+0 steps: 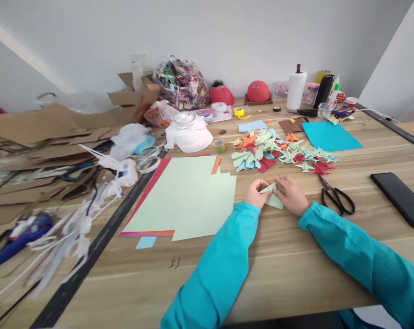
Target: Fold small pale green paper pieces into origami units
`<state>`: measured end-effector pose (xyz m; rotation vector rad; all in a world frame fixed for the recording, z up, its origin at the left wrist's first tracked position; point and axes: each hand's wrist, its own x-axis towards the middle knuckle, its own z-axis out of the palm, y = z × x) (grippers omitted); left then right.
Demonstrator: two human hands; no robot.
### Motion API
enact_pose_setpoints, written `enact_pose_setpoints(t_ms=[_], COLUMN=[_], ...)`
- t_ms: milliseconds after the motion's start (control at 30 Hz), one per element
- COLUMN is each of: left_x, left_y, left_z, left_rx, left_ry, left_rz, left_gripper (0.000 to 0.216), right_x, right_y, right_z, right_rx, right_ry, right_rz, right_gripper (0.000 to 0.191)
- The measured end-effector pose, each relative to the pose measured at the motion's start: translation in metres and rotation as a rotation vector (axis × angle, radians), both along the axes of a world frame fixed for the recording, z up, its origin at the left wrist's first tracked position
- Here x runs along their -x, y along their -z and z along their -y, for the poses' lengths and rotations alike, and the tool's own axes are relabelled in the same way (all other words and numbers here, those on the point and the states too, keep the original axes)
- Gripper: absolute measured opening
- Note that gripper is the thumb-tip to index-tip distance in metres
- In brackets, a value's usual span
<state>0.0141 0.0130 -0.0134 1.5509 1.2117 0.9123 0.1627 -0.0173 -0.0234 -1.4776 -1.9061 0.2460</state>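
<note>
A small piece of pale green paper [274,201], partly folded to a point at its top, is pinched between my two hands just over the wooden table. My left hand [255,193] grips its left edge with thumb and fingers. On the other side, my right hand [292,195] presses the fold with its fingertips. Beyond the hands lies a pile of folded paper cranes [262,148] in green, red, orange and blue. Black-handled scissors [337,196] rest right of my right hand. Large pale green sheets [179,196] lie left, over red and orange ones.
A black phone [400,198] lies at the right. Behind the cranes are a turquoise sheet [332,136] and a brown piece of paper [289,125]. A white bundle [189,136] stands behind the green sheets. Cardboard [56,123], white strips and cables crowd the left side.
</note>
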Motion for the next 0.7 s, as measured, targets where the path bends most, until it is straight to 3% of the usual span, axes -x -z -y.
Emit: enact_pose_setpoints(t_ms=[67, 200, 433, 700], left_x=[0.001, -0.001, 0.001, 0.003], left_y=[-0.001, -0.007, -0.013, -0.010], left_z=[0.002, 0.009, 0.010, 0.012], left_rx=[0.030, 0.005, 0.029, 0.044], left_ry=[0.015, 0.034, 0.092, 0.076], left_rz=[0.156, 0.252, 0.247, 0.093], left_gripper=[0.019, 0.026, 0.032, 0.031], right_x=[0.000, 0.000, 0.001, -0.001], right_y=[-0.003, -0.010, -0.013, -0.023], right_z=[0.001, 0.006, 0.008, 0.012], right_rx=[0.102, 0.163, 0.174, 0.249], right_ry=[-0.085, -0.108, -0.128, -0.163], right_rz=[-0.056, -0.266, -0.402, -0.475], right_gripper=[0.020, 0.023, 0.025, 0.035])
